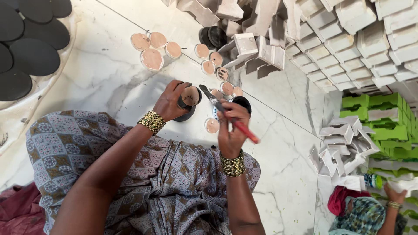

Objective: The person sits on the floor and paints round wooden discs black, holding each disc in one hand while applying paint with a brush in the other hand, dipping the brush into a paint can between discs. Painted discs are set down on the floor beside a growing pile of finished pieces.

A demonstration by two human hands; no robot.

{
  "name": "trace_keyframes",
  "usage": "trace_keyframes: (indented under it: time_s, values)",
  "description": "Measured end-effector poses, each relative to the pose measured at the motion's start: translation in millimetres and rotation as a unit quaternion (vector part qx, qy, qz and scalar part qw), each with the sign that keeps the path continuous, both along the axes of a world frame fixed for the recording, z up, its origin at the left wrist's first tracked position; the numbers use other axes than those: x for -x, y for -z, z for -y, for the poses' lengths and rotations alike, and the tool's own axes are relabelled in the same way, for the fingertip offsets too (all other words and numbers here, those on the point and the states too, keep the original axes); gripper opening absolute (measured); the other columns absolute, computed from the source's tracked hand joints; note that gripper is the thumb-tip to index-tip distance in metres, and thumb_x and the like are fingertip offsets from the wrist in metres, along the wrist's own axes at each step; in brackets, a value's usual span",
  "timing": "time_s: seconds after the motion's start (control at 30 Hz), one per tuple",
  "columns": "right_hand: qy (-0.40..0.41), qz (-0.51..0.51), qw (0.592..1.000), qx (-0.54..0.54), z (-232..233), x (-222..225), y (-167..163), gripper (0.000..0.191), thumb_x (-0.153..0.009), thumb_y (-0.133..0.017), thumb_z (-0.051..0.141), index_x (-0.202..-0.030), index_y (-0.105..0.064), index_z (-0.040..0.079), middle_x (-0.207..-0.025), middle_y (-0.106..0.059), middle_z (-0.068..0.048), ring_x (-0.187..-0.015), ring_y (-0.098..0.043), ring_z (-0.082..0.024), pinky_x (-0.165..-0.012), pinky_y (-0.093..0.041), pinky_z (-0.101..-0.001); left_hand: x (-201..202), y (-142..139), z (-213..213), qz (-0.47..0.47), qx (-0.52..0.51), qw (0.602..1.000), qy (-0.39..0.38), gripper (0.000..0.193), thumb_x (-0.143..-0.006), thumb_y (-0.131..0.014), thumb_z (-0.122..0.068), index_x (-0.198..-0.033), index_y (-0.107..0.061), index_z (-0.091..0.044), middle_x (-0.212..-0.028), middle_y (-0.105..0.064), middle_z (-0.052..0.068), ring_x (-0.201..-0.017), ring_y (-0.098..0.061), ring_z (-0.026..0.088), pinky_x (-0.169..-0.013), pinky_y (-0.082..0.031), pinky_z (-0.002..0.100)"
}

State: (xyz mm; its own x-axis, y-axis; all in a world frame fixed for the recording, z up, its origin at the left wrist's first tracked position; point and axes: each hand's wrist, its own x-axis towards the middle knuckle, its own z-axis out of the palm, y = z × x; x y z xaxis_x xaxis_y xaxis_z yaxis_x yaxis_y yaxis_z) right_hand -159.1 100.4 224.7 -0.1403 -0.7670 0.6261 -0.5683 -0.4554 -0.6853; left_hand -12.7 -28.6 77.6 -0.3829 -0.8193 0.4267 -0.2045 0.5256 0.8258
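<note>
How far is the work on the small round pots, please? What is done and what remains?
Looks done: tan-filled pots lie grouped on the marble floor. In hand: the left hand holds a black pot; the right hand has a red-handled tool in its grip. Possibly left: black lids and stacked white boxes.

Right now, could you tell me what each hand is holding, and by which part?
The left hand grips a small round clay cup around its side. The right hand holds a red-handled brush by its handle.
</note>
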Motion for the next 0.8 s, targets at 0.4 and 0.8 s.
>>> trace_keyframes:
  time_s: [0.4, 0.8]
  values:
    - [-0.052, -0.105, 0.992, -0.047, -44.1, -4.9, 4.8, 0.030, -0.094, -0.067, -0.015, -0.105, -0.051, 0.008, -0.120, -0.066, -0.013, -0.126, -0.068, -0.030, -0.102, -0.062, -0.0386, 4.7, 0.1, 1.6, 0.027, 0.004, 0.998, -0.048, 0.088, -0.060, -0.093, -0.013, -0.137, -0.052, -0.002, -0.130, -0.050, 0.021, -0.124, -0.050, 0.041, -0.104, -0.048, 0.046]
    - [-0.066, -0.104, 0.991, -0.045, -11.8, -3.7, 12.6, 0.030, -0.093, -0.068, -0.016, -0.105, -0.052, 0.007, -0.118, -0.067, -0.014, -0.123, -0.069, -0.030, -0.097, -0.062, -0.0352, 3.0, -10.2, -3.5, 0.069, 0.026, 0.997, -0.023, 0.088, -0.056, -0.092, -0.007, -0.135, -0.053, -0.003, -0.127, -0.050, 0.019, -0.122, -0.051, 0.040, -0.100, -0.052, 0.046]
